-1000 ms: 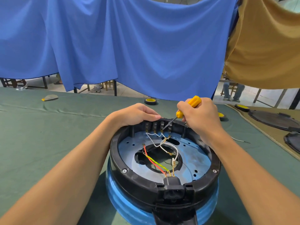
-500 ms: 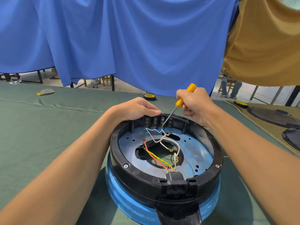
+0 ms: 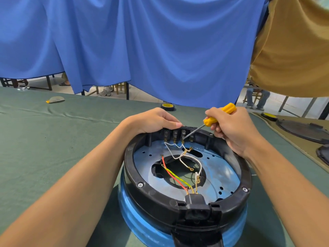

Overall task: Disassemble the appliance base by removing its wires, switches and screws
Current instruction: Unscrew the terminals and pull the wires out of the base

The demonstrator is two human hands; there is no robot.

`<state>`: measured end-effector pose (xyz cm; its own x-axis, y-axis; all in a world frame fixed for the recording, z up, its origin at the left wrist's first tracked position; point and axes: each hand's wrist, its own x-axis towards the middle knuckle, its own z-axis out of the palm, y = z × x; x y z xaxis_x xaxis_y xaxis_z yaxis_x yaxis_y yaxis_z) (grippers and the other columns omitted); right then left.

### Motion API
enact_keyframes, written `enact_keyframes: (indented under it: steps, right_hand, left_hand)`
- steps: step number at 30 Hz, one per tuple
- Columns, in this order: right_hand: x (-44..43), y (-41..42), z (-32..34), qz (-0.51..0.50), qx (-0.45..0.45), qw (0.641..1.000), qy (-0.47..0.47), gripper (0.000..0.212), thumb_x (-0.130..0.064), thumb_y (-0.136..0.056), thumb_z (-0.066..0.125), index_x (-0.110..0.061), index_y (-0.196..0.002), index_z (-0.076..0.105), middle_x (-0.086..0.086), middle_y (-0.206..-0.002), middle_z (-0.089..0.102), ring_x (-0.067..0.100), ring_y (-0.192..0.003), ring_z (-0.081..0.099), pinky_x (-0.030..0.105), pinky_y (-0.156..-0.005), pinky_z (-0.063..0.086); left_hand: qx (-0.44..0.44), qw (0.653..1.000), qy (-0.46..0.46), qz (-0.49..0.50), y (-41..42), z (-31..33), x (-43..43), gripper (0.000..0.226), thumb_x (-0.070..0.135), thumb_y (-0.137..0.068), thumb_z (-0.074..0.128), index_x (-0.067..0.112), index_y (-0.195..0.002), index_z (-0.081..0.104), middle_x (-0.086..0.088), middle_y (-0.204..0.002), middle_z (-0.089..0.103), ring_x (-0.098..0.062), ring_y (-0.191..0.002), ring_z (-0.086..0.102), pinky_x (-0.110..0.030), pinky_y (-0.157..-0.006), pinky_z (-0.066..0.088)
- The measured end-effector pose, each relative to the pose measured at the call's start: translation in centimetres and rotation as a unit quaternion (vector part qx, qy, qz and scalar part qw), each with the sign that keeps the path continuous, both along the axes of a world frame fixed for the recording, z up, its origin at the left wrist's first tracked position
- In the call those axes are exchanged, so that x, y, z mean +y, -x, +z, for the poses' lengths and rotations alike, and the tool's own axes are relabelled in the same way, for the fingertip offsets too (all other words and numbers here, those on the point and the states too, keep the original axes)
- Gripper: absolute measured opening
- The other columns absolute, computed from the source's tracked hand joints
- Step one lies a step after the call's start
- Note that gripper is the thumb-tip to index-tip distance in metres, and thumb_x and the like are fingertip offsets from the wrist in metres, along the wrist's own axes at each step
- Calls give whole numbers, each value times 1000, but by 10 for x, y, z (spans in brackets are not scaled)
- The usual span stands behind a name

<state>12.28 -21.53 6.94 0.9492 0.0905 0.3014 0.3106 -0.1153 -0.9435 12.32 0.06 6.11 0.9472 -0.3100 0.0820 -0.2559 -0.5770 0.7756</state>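
Gripping the likely stiff appliance base [image 3: 153,193] by its far rim, your left hand [image 3: 153,120] braces it while your right hand [image 3: 235,129] clasps the screwdriver [image 3: 210,120] beside thin, bendy wires [image 3: 169,149].

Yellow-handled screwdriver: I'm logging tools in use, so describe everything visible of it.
The yellow-handled screwdriver has a plastic-looking grip and a thin grey metal shaft. The right hand grips its handle, slanting it down-left; its tip meets the switch row at the far rim of the round black base.
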Motion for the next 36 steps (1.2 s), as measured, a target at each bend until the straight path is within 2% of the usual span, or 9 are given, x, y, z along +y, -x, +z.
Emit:
enact_keyframes:
  steps: [3,8,13,20,22,25,31,33,36]
  right_hand:
    - [1,1,0,-3,-14,1000,5,27,-7,-87,62,8,-65,65,16,-61,60,9,-42,46,20,-38,33]
    - [2,-1,-3,-6,-26,1000,1,28,-8,-86,63,7,-62,65,21,-64,61,12,-43,46,21,-41,33]
    - [2,-1,-4,-15,-53,998,26,28,-12,-84,63,7,-64,67,9,-52,60,15,-46,49,23,-43,36]
    - [2,0,-2,-13,-32,999,23,31,-9,-81,60,-1,-52,55,10,-50,54,19,-46,44,24,-45,33]
    - [4,-1,-1,-9,-37,998,48,29,-13,-77,59,2,-52,52,17,-55,50,23,-50,39,27,-47,30]
    - [6,-1,-1,0,-51,995,90,33,-17,-74,58,11,-58,50,16,-57,44,23,-52,35,29,-49,30]
    - [2,-3,-1,-24,-44,998,-26,33,-7,-81,59,-2,-49,55,11,-50,56,16,-41,40,18,-40,30]
    - [3,-3,-2,-36,-61,997,-13,32,-10,-81,61,-3,-50,59,8,-51,59,15,-42,44,20,-42,34]
    - [4,-4,-5,-24,-87,995,43,30,-17,-80,61,1,-56,63,6,-52,61,17,-48,50,30,-52,39]
  left_hand:
    - [22,999,-5,-33,-2,1,-1,27,23,-100,50,16,-117,69,6,-105,73,-6,-98,66,-29,-102,43]
    - [58,996,-23,-65,-7,0,0,31,19,-103,42,25,-124,63,11,-117,69,-9,-114,60,-41,-112,35]
    - [62,995,-11,-75,-8,0,1,32,17,-103,41,21,-126,63,7,-117,70,-12,-112,62,-42,-111,36]
    - [57,996,-7,-71,-8,-1,1,31,17,-103,42,22,-123,65,7,-113,71,-11,-109,64,-39,-109,38]
    - [63,995,1,-72,-8,0,1,31,17,-103,42,21,-123,65,6,-113,71,-12,-108,65,-37,-106,41]
    - [62,995,11,-73,-7,-1,0,30,16,-103,42,22,-121,66,6,-112,71,-11,-107,65,-34,-105,41]
    - [62,995,22,-79,-8,-2,1,30,15,-102,42,18,-123,65,5,-111,72,-11,-104,66,-31,-100,43]
    - [57,995,16,-76,-8,-2,2,30,16,-102,43,19,-123,65,7,-110,72,-9,-104,66,-31,-102,42]
    - [50,996,11,-72,-8,-1,1,30,16,-102,43,20,-123,65,8,-110,72,-7,-103,65,-31,-104,41]
